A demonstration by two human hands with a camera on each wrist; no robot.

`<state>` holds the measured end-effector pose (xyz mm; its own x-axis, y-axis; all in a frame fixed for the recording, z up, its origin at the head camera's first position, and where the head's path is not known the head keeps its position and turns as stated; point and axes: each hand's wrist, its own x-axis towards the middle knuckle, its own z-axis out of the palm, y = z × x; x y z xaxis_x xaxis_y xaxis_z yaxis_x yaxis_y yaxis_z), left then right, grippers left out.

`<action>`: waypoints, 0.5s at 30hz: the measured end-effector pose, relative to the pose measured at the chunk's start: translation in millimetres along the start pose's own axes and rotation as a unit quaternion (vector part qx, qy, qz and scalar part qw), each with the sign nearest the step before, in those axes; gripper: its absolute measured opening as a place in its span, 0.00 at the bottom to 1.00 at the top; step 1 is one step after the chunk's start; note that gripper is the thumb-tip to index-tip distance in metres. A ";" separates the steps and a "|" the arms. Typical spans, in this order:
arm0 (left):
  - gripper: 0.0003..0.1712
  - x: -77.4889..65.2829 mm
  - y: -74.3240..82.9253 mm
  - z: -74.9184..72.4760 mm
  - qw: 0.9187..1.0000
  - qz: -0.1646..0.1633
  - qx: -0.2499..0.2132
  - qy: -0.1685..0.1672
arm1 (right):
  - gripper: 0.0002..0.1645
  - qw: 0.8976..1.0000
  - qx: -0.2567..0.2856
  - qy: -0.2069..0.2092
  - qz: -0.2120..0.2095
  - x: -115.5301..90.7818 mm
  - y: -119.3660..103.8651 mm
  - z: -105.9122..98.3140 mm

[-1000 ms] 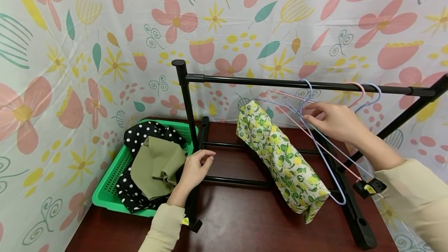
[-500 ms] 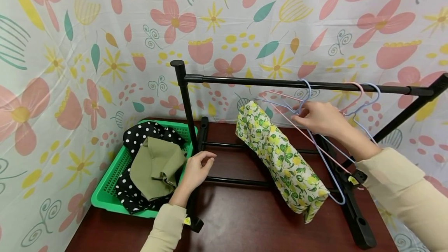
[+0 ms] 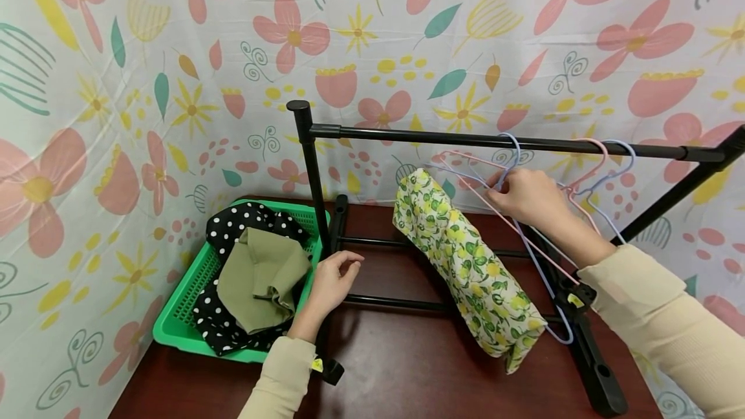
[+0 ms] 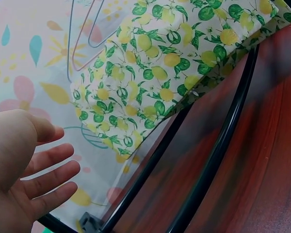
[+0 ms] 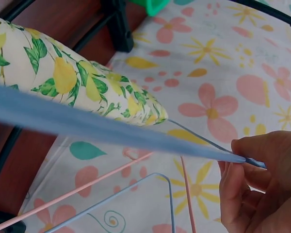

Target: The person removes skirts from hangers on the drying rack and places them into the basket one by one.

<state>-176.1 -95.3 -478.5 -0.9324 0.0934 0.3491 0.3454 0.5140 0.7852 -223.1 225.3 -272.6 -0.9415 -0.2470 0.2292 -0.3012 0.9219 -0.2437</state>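
Observation:
My right hand (image 3: 529, 198) pinches the neck of a blue hanger (image 5: 233, 156) between thumb and fingers, just below its hook. That hook sits over the black rail (image 3: 419, 138). A white cloth with lemons and green leaves (image 3: 465, 264) hangs folded over the hanger's lower bar, slanting down toward the front right. My left hand (image 3: 333, 283) is held near the rack's left post, fingers loosely bent and holding nothing. In the left wrist view the left hand (image 4: 34, 167) has spread fingers, apart from the lemon cloth.
A pink hanger (image 3: 599, 147) and another blue hanger (image 3: 627, 150) hang farther right on the rail. Left of the rack, a green basket (image 3: 169, 328) holds an olive cloth (image 3: 256, 283) over a black polka-dot cloth (image 3: 233, 222). Black lower bars (image 3: 401, 303) cross above the dark red table (image 3: 396, 367).
My right hand has shifted slightly left along the hangers and now pinches the front blue hanger's neck. My left hand has barely moved. The lemon cloth stays nearly in place.

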 end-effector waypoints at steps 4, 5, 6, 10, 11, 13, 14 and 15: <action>0.07 1.5 1.9 2.3 1.000 -0.002 -0.003 -0.003 | 0.13 1.000 0.004 0.006 -0.006 0.2 0.8 0.3; 0.07 1.6 2.6 2.6 1.000 -0.004 -0.004 -0.004 | 0.13 1.000 0.006 0.008 -0.008 0.0 1.0 -0.1; 0.07 1.7 3.1 2.9 1.000 -0.006 -0.003 -0.005 | 0.13 1.000 0.006 0.012 -0.013 -0.4 1.1 -0.6; 0.07 1.8 3.2 5.1 1.000 -0.018 0.000 -0.007 | 0.12 1.000 0.010 0.020 -0.017 -1.3 1.6 -2.3; 0.07 1.8 2.8 5.8 1.000 -0.019 0.001 -0.006 | 0.12 1.000 0.011 0.022 -0.015 -1.2 1.7 -2.1; 0.07 1.7 1.4 7.6 1.000 -0.023 0.001 -0.005 | 0.12 1.000 0.010 0.024 -0.013 -0.7 1.8 -1.4; 0.07 1.5 0.6 8.5 1.000 -0.025 0.000 -0.005 | 0.12 1.000 0.010 0.025 -0.010 -0.4 1.6 -1.1; 0.07 1.2 -0.1 9.4 1.000 -0.025 0.000 -0.005 | 0.13 1.000 0.009 0.027 -0.010 -0.1 1.3 -0.6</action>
<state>-178.2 -87.2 -482.9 -0.9498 0.0767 0.3034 0.2979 0.5186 0.8014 -223.3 226.8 -272.4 -0.9260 -0.2481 0.2845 -0.3226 0.9116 -0.2548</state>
